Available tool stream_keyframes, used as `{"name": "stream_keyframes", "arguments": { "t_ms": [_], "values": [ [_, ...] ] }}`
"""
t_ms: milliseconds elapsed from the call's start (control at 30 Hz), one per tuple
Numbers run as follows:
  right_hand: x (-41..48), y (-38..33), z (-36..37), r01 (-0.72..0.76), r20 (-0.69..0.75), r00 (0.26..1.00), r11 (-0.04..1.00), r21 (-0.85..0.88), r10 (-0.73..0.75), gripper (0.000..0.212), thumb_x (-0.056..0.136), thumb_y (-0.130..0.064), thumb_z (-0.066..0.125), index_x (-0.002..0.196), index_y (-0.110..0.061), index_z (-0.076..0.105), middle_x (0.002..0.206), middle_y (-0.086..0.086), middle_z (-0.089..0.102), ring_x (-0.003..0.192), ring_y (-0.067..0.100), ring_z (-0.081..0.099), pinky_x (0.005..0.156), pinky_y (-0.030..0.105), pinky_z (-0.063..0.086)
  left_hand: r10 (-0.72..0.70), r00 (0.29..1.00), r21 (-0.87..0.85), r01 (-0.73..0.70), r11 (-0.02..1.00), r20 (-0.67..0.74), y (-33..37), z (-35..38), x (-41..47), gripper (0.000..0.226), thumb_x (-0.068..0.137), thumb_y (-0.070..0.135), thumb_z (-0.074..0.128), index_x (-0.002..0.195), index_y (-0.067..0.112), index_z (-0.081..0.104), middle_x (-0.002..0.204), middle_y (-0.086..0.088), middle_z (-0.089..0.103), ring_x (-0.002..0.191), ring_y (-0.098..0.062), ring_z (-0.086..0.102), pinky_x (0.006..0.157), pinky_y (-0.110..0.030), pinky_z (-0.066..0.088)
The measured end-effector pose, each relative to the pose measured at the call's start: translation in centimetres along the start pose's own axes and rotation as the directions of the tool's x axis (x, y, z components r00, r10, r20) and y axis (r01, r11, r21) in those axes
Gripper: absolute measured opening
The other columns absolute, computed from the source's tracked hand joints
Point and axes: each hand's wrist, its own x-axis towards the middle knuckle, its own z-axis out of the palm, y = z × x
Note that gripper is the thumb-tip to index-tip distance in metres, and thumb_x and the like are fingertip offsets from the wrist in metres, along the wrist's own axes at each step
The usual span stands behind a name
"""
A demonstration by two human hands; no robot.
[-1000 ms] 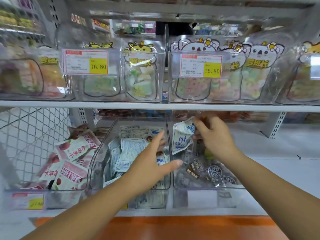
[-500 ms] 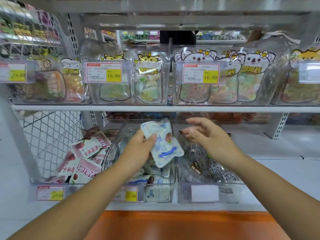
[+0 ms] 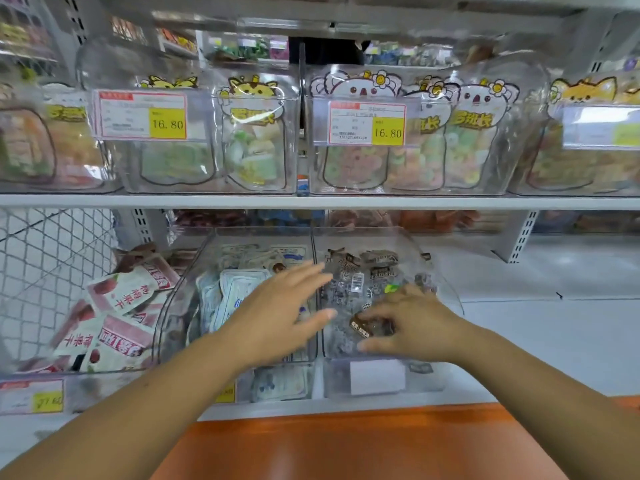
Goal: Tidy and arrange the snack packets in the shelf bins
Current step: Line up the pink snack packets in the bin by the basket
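Observation:
Three clear bins stand on the lower shelf. The middle bin point(image 3: 185, 299) holds blue-and-white packets point(image 3: 235, 292). My left hand point(image 3: 277, 313) hovers over them with straight, spread fingers and holds nothing. The right bin point(image 3: 448, 292) holds small dark and clear packets point(image 3: 349, 282). My right hand point(image 3: 412, 323) reaches down into it, its fingers and thumb curled round a small brown packet point(image 3: 362, 328). The left bin holds pink-and-white packets point(image 3: 121, 292), some lying askew.
The upper shelf point(image 3: 318, 201) carries clear bins of animal-print candy bags with 16.80 price tags point(image 3: 367, 124). A wire mesh panel point(image 3: 45, 271) closes the left side. Bare white shelf point(image 3: 554, 306) lies right of the bins. An orange ledge point(image 3: 346, 441) runs below.
My left hand has let go of the blue-and-white packet it held and now lies flat over the middle bin. My right hand has dropped into the right bin onto a brown packet.

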Motion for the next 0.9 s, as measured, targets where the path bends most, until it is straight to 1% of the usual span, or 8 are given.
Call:
{"name": "stream_keyframes", "arguments": {
  "t_ms": [100, 200, 300, 400, 533, 600, 767, 900],
  "values": [
    [1.2, -0.6, 0.2, -0.056, 0.067, 0.996, 0.996, -0.062, 0.06, 0.055, 0.082, -0.072, 0.047, 0.123, -0.037, 0.059, 0.149, -0.005, 0.036, 0.137, 0.027, 0.02, 0.107, 0.047, 0.03, 0.06, 0.99, 0.09, -0.072, 0.993, 0.128, 0.0, 1.4, 0.6, 0.071, 0.092, 0.067, 0.031, 0.153, 0.038, 0.008, 0.159, 0.02, -0.005, 0.142, 0.005, -0.011, 0.118, -0.026, -0.003],
    [2.9, 0.2, 0.8, -0.082, -0.072, 0.994, 0.996, 0.022, 0.084, 0.033, 0.09, -0.051, 0.055, 0.076, -0.021, 0.056, 0.111, 0.004, 0.058, 0.128, 0.029, 0.036, 0.089, 0.04, 0.047, 0.058, 0.99, 0.111, -0.073, 0.991, 0.128, -0.9, 1.6, 0.6, 0.073, 0.091, 0.068, 0.034, 0.152, 0.04, 0.006, 0.157, 0.024, -0.008, 0.138, 0.01, -0.016, 0.111, -0.018, -0.008],
    [4.1, 1.9, 0.1, -0.16, -0.342, 0.913, 0.965, 0.207, 0.224, 0.032, 0.096, -0.041, 0.052, 0.074, -0.017, 0.052, 0.07, -0.001, 0.052, 0.084, 0.023, 0.058, 0.057, 0.028, 0.038, 0.069, 0.991, 0.09, -0.079, 0.993, 0.116, -1.0, 1.7, 0.5, 0.076, 0.088, 0.07, 0.037, 0.151, 0.041, 0.006, 0.155, 0.026, -0.011, 0.136, 0.013, -0.017, 0.109, -0.016, -0.007],
    [4.8, 3.3, -1.5, -0.135, -0.475, 0.821, 0.916, 0.378, 0.317, 0.03, 0.092, -0.037, 0.061, 0.07, -0.017, 0.054, 0.061, -0.002, 0.053, 0.065, 0.023, 0.053, 0.052, 0.03, 0.031, 0.079, 0.992, 0.081, -0.087, 0.993, 0.096, -1.1, 2.0, 0.5, 0.077, 0.087, 0.072, 0.037, 0.151, 0.042, 0.004, 0.154, 0.028, -0.012, 0.136, 0.014, -0.019, 0.11, -0.016, -0.007],
    [4.9, 1.7, -1.6, 0.021, -0.295, 0.934, 0.794, 0.607, 0.2, 0.012, 0.085, -0.029, 0.071, 0.089, -0.019, 0.066, 0.07, -0.005, 0.061, 0.062, 0.008, 0.059, 0.057, 0.025, 0.047, 0.068, 0.994, 0.055, -0.073, 0.996, 0.088, -1.2, 2.1, 0.9, 0.08, 0.086, 0.07, 0.042, 0.15, 0.044, 0.003, 0.151, 0.032, -0.011, 0.134, 0.016, -0.017, 0.11, -0.014, -0.006],
    [4.0, 0.7, -2.1, 0.035, -0.139, 0.988, 0.767, 0.641, 0.071, 0.035, 0.084, -0.032, 0.073, 0.115, -0.022, 0.062, 0.085, -0.009, 0.066, 0.072, -0.002, 0.061, 0.066, 0.01, 0.049, 0.057, 0.995, 0.046, -0.061, 0.997, 0.08, -1.0, 1.9, 1.0, 0.084, 0.084, 0.071, 0.045, 0.15, 0.044, 0.0, 0.148, 0.035, -0.01, 0.132, 0.016, -0.012, 0.113, -0.018, -0.002],
    [-0.1, 4.5, -4.7, 0.056, -0.586, 0.792, 0.935, 0.35, 0.172, 0.032, 0.097, -0.025, 0.054, 0.127, -0.016, 0.06, 0.121, 0.0, 0.064, 0.115, 0.02, 0.053, 0.094, 0.026, 0.036, 0.104, 0.991, 0.027, -0.106, 0.994, 0.081, 1.5, 1.3, 2.2, 0.083, 0.083, 0.074, 0.043, 0.149, 0.047, 0.0, 0.154, 0.03, -0.013, 0.14, 0.007, -0.008, 0.11, -0.02, -0.003],
    [-2.4, 9.0, -1.5, -0.118, -0.412, 0.848, 0.877, 0.465, 0.333, 0.057, 0.096, -0.033, 0.053, 0.148, -0.028, 0.03, 0.144, 0.003, 0.042, 0.127, 0.023, 0.045, 0.103, 0.035, 0.037, 0.16, 0.979, -0.029, -0.157, 0.987, 0.127, 5.4, 3.1, 6.8, 0.086, 0.084, 0.069, 0.051, 0.15, 0.045, 0.002, 0.157, 0.024, -0.011, 0.145, -0.005, 0.001, 0.115, -0.031, 0.01]
  ]
}}
